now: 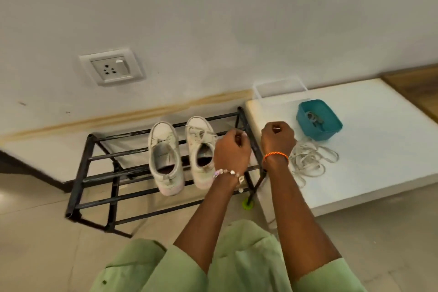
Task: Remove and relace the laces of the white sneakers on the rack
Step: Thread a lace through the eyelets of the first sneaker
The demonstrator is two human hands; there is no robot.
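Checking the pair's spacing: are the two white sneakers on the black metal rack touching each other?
Apart. The head view shows a gap between left white sneaker and right white sneaker.

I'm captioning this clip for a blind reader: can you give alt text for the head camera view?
Both hands, left hand and right hand, are raised with curled fingers beside two white sneakers on a black rack. Loose white laces and a teal tub sit on a white platform.

light: soft, even, dim-warm; shadows: faint; focus: slightly soft; edges: wide-angle bending
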